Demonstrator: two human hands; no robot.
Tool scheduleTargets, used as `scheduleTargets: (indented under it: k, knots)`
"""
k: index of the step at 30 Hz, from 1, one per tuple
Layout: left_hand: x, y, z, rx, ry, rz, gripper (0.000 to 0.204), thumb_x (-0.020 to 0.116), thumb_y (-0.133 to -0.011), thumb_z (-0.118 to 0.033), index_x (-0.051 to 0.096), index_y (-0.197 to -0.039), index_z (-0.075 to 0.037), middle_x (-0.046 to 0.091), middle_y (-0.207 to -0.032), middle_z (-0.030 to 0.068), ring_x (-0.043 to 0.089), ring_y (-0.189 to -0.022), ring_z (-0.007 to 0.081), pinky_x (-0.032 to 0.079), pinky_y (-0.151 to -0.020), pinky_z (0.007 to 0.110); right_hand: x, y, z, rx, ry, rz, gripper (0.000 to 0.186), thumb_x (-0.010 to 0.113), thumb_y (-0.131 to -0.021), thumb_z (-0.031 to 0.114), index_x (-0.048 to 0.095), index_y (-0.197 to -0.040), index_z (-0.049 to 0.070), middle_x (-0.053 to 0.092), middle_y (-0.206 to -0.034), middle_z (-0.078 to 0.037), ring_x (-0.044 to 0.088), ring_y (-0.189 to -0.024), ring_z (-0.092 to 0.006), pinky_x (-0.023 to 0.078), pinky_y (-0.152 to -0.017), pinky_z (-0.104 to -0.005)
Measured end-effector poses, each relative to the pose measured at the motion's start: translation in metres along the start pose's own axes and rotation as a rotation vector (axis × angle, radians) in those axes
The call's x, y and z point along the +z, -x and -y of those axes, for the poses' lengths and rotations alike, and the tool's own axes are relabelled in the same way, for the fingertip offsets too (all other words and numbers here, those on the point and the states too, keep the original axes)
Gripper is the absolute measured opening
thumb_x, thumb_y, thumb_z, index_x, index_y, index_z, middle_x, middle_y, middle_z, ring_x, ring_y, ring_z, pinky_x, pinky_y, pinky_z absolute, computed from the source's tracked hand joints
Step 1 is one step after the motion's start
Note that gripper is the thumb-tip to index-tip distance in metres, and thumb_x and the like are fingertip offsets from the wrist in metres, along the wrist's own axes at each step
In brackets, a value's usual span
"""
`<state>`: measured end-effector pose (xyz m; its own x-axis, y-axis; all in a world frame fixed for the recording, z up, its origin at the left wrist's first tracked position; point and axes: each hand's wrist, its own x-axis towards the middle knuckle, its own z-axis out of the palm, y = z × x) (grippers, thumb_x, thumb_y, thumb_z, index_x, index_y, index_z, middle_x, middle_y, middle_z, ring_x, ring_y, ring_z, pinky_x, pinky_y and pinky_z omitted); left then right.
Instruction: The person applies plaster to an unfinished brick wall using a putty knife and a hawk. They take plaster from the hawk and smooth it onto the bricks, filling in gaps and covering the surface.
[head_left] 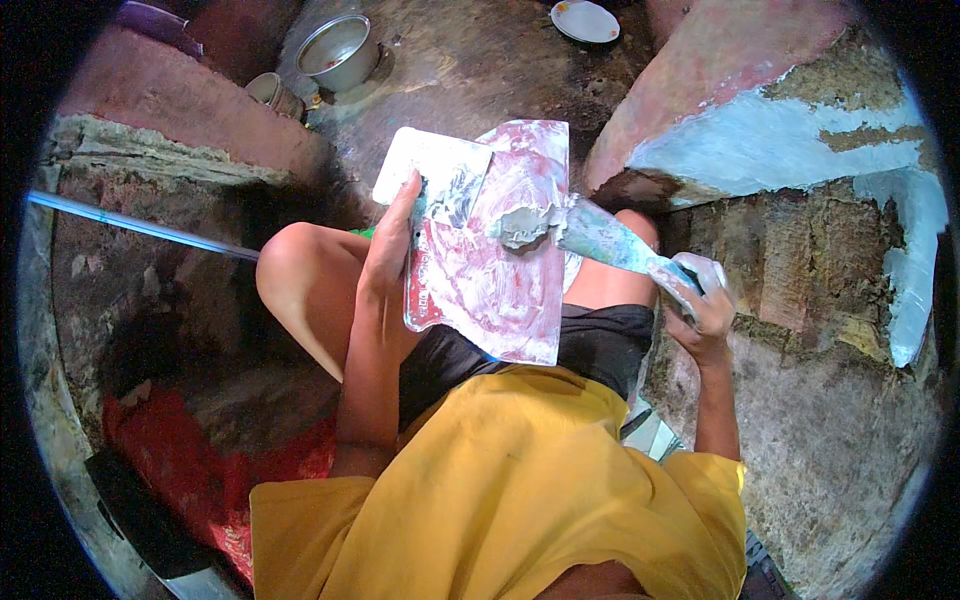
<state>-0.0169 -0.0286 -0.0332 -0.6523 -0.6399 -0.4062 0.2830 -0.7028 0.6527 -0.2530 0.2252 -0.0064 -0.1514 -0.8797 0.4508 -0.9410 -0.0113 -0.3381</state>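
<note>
1. The left hand (392, 245) grips the red board (520, 305) by its left edge, above the lap; it looks light and stiff.
2. The right hand (703, 302) is closed around the putty knife (605, 238) handle, the cleaner hold.
3. The paste (522, 228) seems soft, slippery.

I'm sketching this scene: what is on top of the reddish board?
Whitish paste coats much of the board. A white flat piece overlaps its upper-left part, and a loaded scraper reaches over its right side. Whatever those cover cannot be seen.
</note>
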Motion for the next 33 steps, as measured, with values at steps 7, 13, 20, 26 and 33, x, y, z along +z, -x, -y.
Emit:
scheduleTargets:
  k: [7, 13, 20, 26, 33]
  knots:
    - [-0.004, -0.001, -0.007, 0.034, 0.052, 0.051, 0.042, 0.041, -0.092, -0.032, 0.042, -0.118, 0.001, 0.056, -0.107, 0.0154, 0.06, -0.092, 0.0215, 0.05, -0.08, 0.033, -0.01, 0.002, -0.002, 0.123, -0.098, -0.066, 0.031, 0.064, -0.06, 0.001, 0.064, -0.091, 0.008, 0.059, -0.088, -0.012, 0.058, -0.078, -0.027, 0.047, -0.068, -0.0334]
    - [0.011, -0.001, 0.0, -0.034, 0.153, 0.016, 0.04, 0.043, -0.09, -0.032, 0.046, -0.115, -0.001, 0.058, -0.103, 0.0133, 0.061, -0.088, 0.0203, 0.05, -0.079, 0.034, 0.02, -0.028, 0.018, 0.034, -0.269, -0.101, 0.022, 0.066, -0.064, 0.002, 0.064, -0.086, 0.001, 0.059, -0.084, -0.014, 0.059, -0.075, -0.0265, 0.047, -0.065, -0.0321]
    - [0.009, 0.002, 0.003, 0.003, 0.202, -0.002, 0.039, 0.044, -0.09, -0.032, 0.047, -0.113, -0.001, 0.06, -0.101, 0.0122, 0.061, -0.085, 0.0196, 0.051, -0.077, 0.032, 0.011, 0.005, -0.011, 0.008, -0.111, -0.033, 0.023, 0.064, -0.068, 0.002, 0.063, -0.09, 0.002, 0.059, -0.082, -0.013, 0.058, -0.072, -0.0257, 0.047, -0.065, -0.0323]
    - [0.009, 0.0, -0.002, 0.059, 0.027, -0.054, 0.039, 0.045, -0.09, -0.031, 0.047, -0.114, 0.0, 0.059, -0.101, 0.012, 0.061, -0.085, 0.0195, 0.051, -0.076, 0.032, 0.0, 0.007, -0.001, 0.5, -0.833, -0.035, 0.022, 0.058, -0.079, 0.013, 0.059, -0.093, -0.003, 0.059, -0.077, -0.01, 0.056, -0.059, -0.0138, 0.046, -0.053, -0.026]
    - [-0.017, -0.013, 0.006, -0.023, 0.142, 0.065, 0.039, 0.045, -0.09, -0.031, 0.046, -0.114, 0.0, 0.058, -0.103, 0.0107, 0.059, -0.089, 0.0183, 0.047, -0.079, 0.032, 0.019, -0.022, -0.006, 0.629, -0.843, 0.467, 0.021, 0.057, -0.08, 0.013, 0.063, -0.093, -0.001, 0.061, -0.071, -0.005, 0.054, -0.056, -0.0086, 0.043, -0.05, -0.0217]
